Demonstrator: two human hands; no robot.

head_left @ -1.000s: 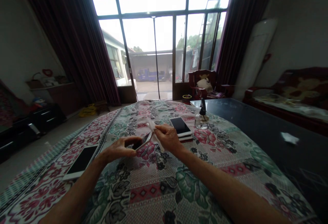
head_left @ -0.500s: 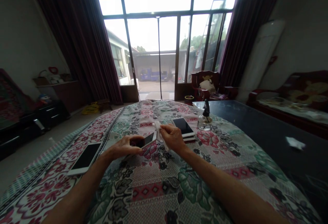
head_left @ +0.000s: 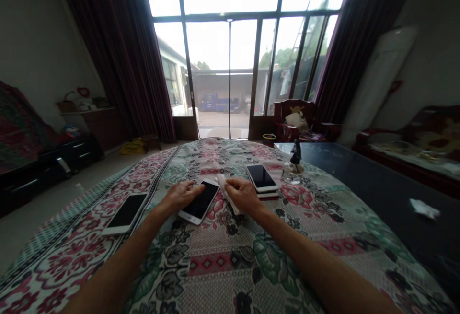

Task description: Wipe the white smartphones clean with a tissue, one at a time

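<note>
A slim white smartphone with a black screen lies flat, screen up, on a floral quilted cover patterned in pink, green and black. It sits between the person's two hands. The left hand is held palm down with its fingers loosely open and slightly spread, their tips at the phone's upper left edge; it grips nothing. The right hand is just beside the phone's upper right corner, its fingers closed in a pinch on a soft white cloth, which hangs below them onto the cover.

Further left on the cover, well clear of the left hand, lies a second white smartphone. Beyond the right hand, a third white smartphone rests on top of a small stack of other flat devices.

Past that stand a clear glass bottle and a small dark figurine at the edge of a dark glossy table, which holds a crumpled white scrap of paper. Behind everything, dark maroon curtains frame a tall glass door, and a blue truck shows outside.
</note>
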